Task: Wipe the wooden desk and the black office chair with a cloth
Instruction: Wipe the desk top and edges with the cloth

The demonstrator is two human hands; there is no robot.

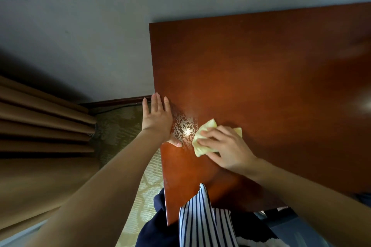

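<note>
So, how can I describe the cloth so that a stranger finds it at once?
Look at the large reddish-brown wooden desk filling the right of the view. Near its left edge, the right hand holds a small crumpled cloth against the top, beside a shiny speckled patch. Its pale yellow colour sets it apart from the dark wood and the glistening patch.

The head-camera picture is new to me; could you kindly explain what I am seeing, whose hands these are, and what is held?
There is no machine here: a person wears one wide-angle camera on the head, looking down at their own bare hands. The left hand lies flat, fingers straight, at the edge of the reddish wooden desk. The right hand holds a crumpled yellow cloth against the desk. Between the hands a speckled patch glints, perhaps moisture. Brown curtains hang beside the desk; the striped fabric below is the person's clothing.
</note>
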